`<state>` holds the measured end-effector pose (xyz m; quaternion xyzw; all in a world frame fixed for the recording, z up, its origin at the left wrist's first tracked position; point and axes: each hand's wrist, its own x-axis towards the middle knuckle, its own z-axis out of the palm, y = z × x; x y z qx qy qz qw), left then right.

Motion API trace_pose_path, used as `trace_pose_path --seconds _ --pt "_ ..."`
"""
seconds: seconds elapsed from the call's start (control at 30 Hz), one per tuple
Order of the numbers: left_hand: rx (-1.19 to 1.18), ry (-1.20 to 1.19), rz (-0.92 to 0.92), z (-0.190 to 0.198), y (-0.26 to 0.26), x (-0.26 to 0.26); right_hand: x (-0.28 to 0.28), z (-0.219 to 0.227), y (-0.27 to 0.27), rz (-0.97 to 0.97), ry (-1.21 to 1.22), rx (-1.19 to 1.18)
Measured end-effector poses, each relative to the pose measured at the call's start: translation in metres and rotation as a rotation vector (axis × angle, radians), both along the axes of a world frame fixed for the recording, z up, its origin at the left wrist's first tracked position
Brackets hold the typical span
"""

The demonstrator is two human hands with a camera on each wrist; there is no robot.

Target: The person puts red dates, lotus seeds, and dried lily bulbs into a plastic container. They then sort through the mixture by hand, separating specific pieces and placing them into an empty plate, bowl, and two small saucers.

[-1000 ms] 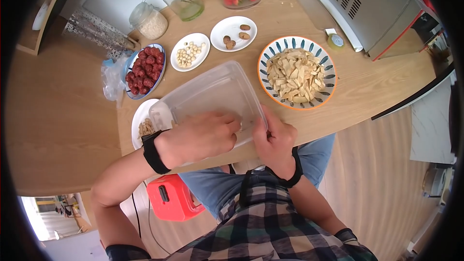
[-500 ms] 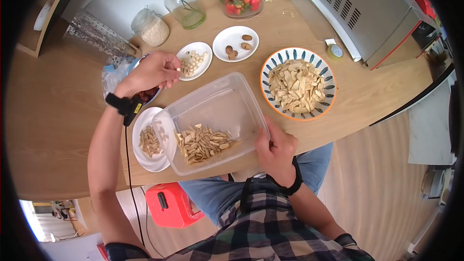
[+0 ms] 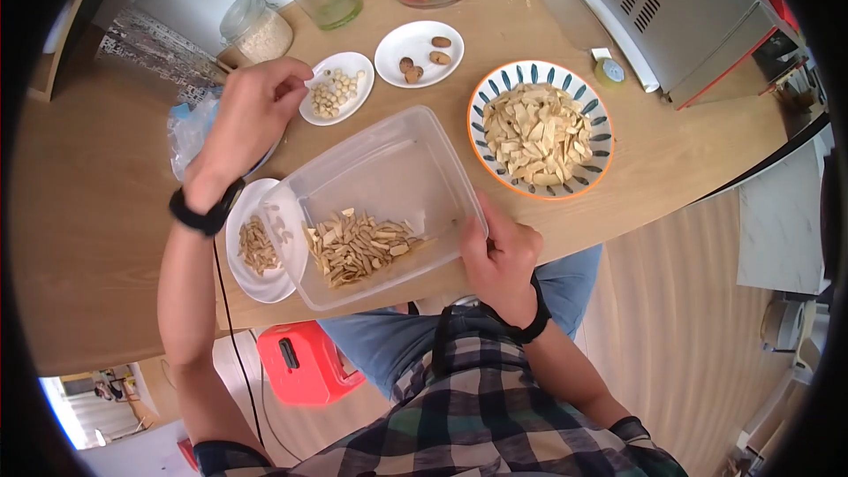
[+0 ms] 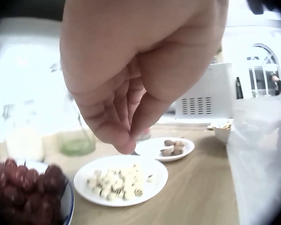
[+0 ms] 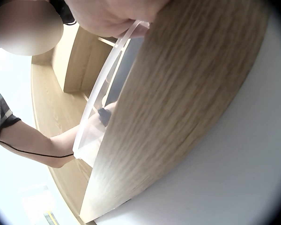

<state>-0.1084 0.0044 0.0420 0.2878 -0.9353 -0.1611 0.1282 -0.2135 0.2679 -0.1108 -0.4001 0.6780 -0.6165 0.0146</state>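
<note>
My left hand hovers at the left side of a small white plate of lotus seeds, its thumb and fingertips drawn together. In the left wrist view the fingertips meet above the plate, with no seed showing between them. My right hand grips the right rim of a clear plastic container. Slender tan dried pieces lie in the container's near left part. Left of it, partly behind its wall, a white plate holds similar pieces. The right wrist view shows the container's rim at the right hand.
Red dates fill a blue-rimmed bowl, mostly hidden under my left hand in the head view. A plate of brown dried fruits and a bowl of pale dried slices stand beyond the container. Jars, a vase and a microwave-like appliance line the back.
My left hand has come out of the container to the lotus seed plate, then drawn slightly left of it. The right hand has kept its hold on the container.
</note>
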Motion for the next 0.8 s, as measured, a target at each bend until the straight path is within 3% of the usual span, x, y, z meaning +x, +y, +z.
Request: trace_pose_path --seconds 0.07,0.13,0.17,0.23,0.27,0.33,0.5,0.8 --pt "-0.058 0.028 -0.234 0.014 0.035 0.014 0.000 -0.002 -0.001 -0.005 -0.007 -0.002" --pt "0.096 -0.113 -0.503 0.014 0.060 0.028 0.001 -0.003 -0.001 -0.005 -0.014 -0.003" --pt "0.101 -0.117 -0.501 0.009 0.071 0.033 0.001 0.000 -0.001 -0.011 -0.007 0.002" --pt "0.213 -0.393 -0.613 -0.004 0.088 0.041 0.001 0.001 -0.002 -0.010 0.000 0.005" --pt "0.215 -0.395 -0.608 -0.012 0.094 0.046 0.002 0.001 -0.001 -0.017 0.002 0.008" --pt "-0.028 -0.502 -0.626 -0.024 0.101 0.053 0.002 0.001 -0.001 -0.022 0.006 0.008" --pt "-0.056 -0.531 -0.641 -0.024 0.103 0.057 0.003 -0.005 -0.003 -0.026 -0.028 -0.017" --pt "0.235 -0.534 -0.548 -0.025 0.089 0.057 0.004 -0.007 -0.002 0.011 -0.111 -0.035"
